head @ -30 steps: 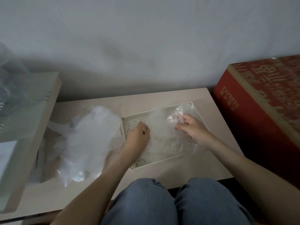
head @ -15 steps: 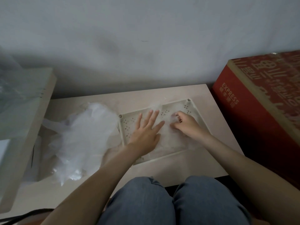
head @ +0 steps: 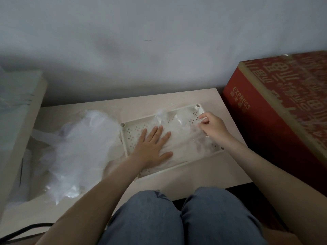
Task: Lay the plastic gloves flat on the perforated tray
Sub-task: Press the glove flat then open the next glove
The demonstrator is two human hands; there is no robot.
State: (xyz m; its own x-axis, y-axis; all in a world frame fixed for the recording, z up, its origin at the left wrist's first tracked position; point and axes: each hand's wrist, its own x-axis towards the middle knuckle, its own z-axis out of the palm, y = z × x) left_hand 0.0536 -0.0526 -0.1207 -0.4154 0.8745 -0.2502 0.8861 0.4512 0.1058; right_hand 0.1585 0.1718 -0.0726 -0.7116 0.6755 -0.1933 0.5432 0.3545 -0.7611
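A cream perforated tray (head: 131,134) lies on the low table. A clear plastic glove (head: 184,138) is spread over the tray's middle and right part. My left hand (head: 153,146) presses flat on the glove with straight, spread fingers. At the tray's far right corner my right hand (head: 213,125) pinches the glove's edge between thumb and curled fingers. A heap of more clear plastic gloves (head: 74,152) sits on the table to the left of the tray.
The beige table (head: 203,175) ends just before my knees (head: 177,218). A red cardboard box (head: 283,110) stands close on the right. A pale board with plastic (head: 16,110) rises on the left. A grey wall is behind. A black cable (head: 23,230) lies bottom left.
My left hand went from curled to flat and slid right over the glove. My right hand moved toward the tray's far right corner, drawing the glove's edge outward.
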